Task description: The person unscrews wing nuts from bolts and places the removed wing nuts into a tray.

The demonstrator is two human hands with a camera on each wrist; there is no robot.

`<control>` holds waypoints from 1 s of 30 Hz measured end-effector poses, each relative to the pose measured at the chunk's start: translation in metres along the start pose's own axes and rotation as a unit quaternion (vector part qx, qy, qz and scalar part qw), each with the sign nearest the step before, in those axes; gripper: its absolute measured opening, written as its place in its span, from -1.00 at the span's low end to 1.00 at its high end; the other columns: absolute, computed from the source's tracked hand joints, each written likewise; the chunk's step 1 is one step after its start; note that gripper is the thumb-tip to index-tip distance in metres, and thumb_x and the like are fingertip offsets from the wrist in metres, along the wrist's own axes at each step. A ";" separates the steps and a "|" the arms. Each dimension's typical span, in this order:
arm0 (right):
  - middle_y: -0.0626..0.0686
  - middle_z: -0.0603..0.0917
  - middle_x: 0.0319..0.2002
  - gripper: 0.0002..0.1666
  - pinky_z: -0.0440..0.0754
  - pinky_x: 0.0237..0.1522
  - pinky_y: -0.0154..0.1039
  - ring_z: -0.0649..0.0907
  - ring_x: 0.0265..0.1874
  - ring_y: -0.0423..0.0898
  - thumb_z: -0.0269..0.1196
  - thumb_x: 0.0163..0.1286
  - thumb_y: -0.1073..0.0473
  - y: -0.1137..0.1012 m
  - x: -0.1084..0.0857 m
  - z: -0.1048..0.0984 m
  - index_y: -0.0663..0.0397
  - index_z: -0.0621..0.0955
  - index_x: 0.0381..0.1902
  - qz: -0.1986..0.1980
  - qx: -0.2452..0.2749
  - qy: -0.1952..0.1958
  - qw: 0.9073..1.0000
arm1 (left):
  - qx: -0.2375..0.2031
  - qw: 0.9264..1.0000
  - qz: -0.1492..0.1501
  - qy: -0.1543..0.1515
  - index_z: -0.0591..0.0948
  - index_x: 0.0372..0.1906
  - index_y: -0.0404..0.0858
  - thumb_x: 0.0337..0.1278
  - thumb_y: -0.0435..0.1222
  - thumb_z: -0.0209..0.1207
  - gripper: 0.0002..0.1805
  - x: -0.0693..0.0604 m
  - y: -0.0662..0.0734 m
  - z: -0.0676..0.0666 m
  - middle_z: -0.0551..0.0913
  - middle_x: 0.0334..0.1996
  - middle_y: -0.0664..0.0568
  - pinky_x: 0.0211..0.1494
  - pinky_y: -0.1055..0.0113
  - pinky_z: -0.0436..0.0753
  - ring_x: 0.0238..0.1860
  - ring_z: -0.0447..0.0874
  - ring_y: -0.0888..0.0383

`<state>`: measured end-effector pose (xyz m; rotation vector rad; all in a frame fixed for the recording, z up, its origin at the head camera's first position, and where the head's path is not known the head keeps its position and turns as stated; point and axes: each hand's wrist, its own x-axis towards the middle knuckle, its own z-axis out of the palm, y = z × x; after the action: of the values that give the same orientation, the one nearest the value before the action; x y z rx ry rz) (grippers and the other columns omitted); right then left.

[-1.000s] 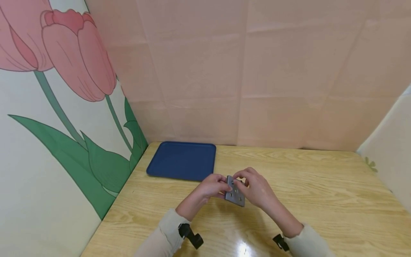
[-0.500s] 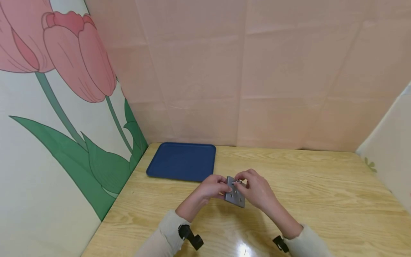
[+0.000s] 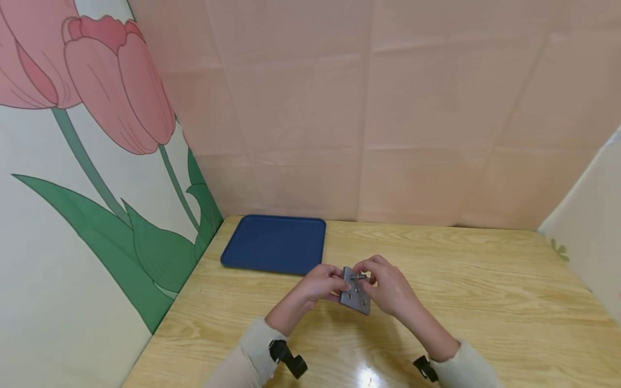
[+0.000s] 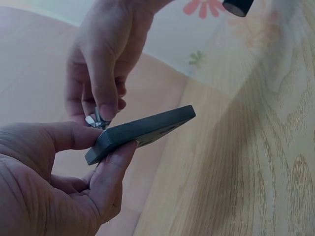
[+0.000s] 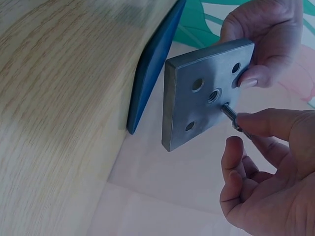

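Fingers of the right hand point(image 3: 386, 285) pinch the screw point(image 5: 229, 111) toward its outer end; the left hand point(image 3: 318, 281) grips the metal plate point(image 5: 204, 107) by one side, thumb on the holed face. Against one second ago, I log a small change on the head feed: more of the screw shows between the right fingertips and the plate, while the plate has hardly moved. I read this as a regrip or turn near the plate's corner (which way, and how deep the tip sits, I cannot tell from here). Plate location: tilted, in the air above the table point(image 3: 475, 302), between the hands. Edges: the blue tray point(image 3: 274, 244) lies just beyond the left hand, so I judge room tightest there; the pink sheet point(image 3: 436, 134) stands well back, and wood runs on past the right hand.
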<state>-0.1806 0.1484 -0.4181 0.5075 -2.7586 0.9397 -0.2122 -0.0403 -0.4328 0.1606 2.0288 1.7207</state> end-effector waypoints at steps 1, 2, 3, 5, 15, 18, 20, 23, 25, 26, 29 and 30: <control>-0.01 0.63 -0.13 -0.73 0.43 -0.44 -0.31 0.53 -0.39 -0.14 0.37 0.29 0.37 0.000 0.000 0.000 -0.05 0.72 -0.10 -0.002 -0.001 0.000 1.000 | -0.001 1.000 0.000 0.000 0.63 -0.02 -0.45 0.20 -0.44 0.28 -0.73 0.000 0.000 0.000 0.72 -0.27 -0.09 -0.16 0.16 0.77 -0.27 0.72 0.09; -0.01 0.62 -0.13 -0.72 0.44 -0.43 -0.31 0.53 -0.39 -0.14 0.37 0.29 0.38 0.000 0.000 0.000 -0.05 0.72 -0.10 -0.004 -0.002 -0.001 1.000 | -0.002 1.000 0.000 0.000 0.63 -0.02 -0.45 0.20 -0.45 0.28 -0.73 0.001 0.000 0.000 0.72 -0.27 -0.09 -0.16 0.16 0.77 -0.27 0.72 0.09; -0.01 0.62 -0.12 -0.71 0.44 -0.42 -0.31 0.53 -0.39 -0.15 0.36 0.28 0.39 0.000 0.000 0.000 -0.05 0.72 -0.10 -0.005 -0.003 -0.001 1.000 | -0.003 1.000 0.001 0.000 0.63 -0.02 -0.45 0.20 -0.45 0.28 -0.73 0.001 0.000 0.000 0.72 -0.27 -0.09 -0.16 0.16 0.77 -0.26 0.72 0.09; 0.00 0.62 -0.12 -0.69 0.46 -0.41 -0.30 0.53 -0.38 -0.16 0.35 0.28 0.41 0.000 0.000 0.000 -0.05 0.72 -0.10 -0.006 -0.005 -0.001 1.000 | -0.005 1.000 0.001 0.000 0.63 -0.01 -0.46 0.19 -0.45 0.28 -0.73 0.001 -0.001 0.000 0.72 -0.27 -0.10 -0.15 0.16 0.77 -0.25 0.73 0.08; 0.02 0.65 -0.15 -0.80 0.45 -0.46 -0.34 0.52 -0.41 -0.18 0.38 0.33 0.30 -0.002 0.001 0.003 -0.01 0.73 -0.10 -0.022 0.006 0.023 0.999 | 0.000 1.000 0.000 -0.002 0.63 -0.02 -0.44 0.20 -0.43 0.29 -0.73 0.002 -0.002 -0.001 0.72 -0.25 -0.10 -0.15 0.15 0.77 -0.25 0.72 0.09; 0.05 0.66 -0.18 -0.85 0.44 -0.48 -0.32 0.49 -0.45 -0.19 0.34 0.40 0.19 -0.002 0.004 0.004 0.00 0.73 -0.09 -0.011 0.001 0.045 0.999 | 0.003 1.000 0.002 0.000 0.62 -0.02 -0.44 0.19 -0.43 0.29 -0.72 0.002 -0.002 0.000 0.71 -0.25 -0.10 -0.14 0.14 0.77 -0.25 0.72 0.08; 0.05 0.67 -0.19 -0.83 0.43 -0.48 -0.31 0.48 -0.48 -0.19 0.33 0.43 0.14 -0.002 0.005 0.004 0.02 0.73 -0.08 0.000 -0.009 0.053 0.999 | 0.006 1.000 0.004 0.001 0.62 -0.02 -0.45 0.18 -0.43 0.29 -0.72 0.002 -0.002 0.001 0.72 -0.26 -0.09 -0.14 0.13 0.77 -0.24 0.72 0.07; 0.06 0.67 -0.19 -0.83 0.44 -0.49 -0.31 0.46 -0.50 -0.20 0.33 0.43 0.13 -0.001 0.006 0.004 0.03 0.73 -0.09 0.012 -0.017 0.049 0.999 | 0.007 1.000 0.004 0.000 0.62 -0.02 -0.45 0.18 -0.43 0.29 -0.72 0.002 -0.003 0.003 0.73 -0.26 -0.10 -0.14 0.12 0.77 -0.25 0.73 0.06; 0.07 0.67 -0.19 -0.84 0.45 -0.49 -0.31 0.48 -0.49 -0.20 0.34 0.41 0.14 -0.001 0.005 0.005 0.04 0.73 -0.10 0.014 -0.017 0.043 0.999 | 0.007 1.000 0.003 0.002 0.62 -0.02 -0.45 0.18 -0.43 0.29 -0.72 0.002 -0.003 0.003 0.73 -0.26 -0.10 -0.14 0.12 0.77 -0.25 0.73 0.06; 0.07 0.67 -0.18 -0.84 0.46 -0.49 -0.32 0.48 -0.49 -0.20 0.35 0.40 0.15 0.000 0.005 0.005 0.03 0.72 -0.10 0.015 -0.016 0.040 0.999 | 0.007 1.000 0.002 0.002 0.62 -0.01 -0.45 0.18 -0.43 0.29 -0.72 0.002 -0.003 0.003 0.72 -0.26 -0.10 -0.14 0.12 0.77 -0.24 0.73 0.06; 0.06 0.66 -0.16 -0.83 0.48 -0.48 -0.33 0.51 -0.46 -0.19 0.37 0.36 0.16 0.001 0.003 0.005 0.03 0.72 -0.11 0.017 -0.013 0.031 0.999 | 0.005 1.000 0.001 0.006 0.61 0.00 -0.45 0.19 -0.43 0.29 -0.71 0.001 -0.002 0.002 0.71 -0.24 -0.10 -0.14 0.12 0.77 -0.24 0.72 0.06; 0.05 0.66 -0.15 -0.83 0.48 -0.47 -0.33 0.51 -0.45 -0.19 0.38 0.34 0.17 0.001 0.003 0.004 0.03 0.72 -0.12 0.018 -0.012 0.028 0.999 | 0.004 1.000 0.001 0.006 0.61 0.01 -0.45 0.19 -0.43 0.29 -0.70 0.001 -0.002 0.002 0.71 -0.23 -0.10 -0.14 0.12 0.77 -0.23 0.72 0.06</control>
<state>-0.1840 0.1457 -0.4213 0.4222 -2.7335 0.9133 -0.2120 -0.0385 -0.4351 0.1551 2.0443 1.7201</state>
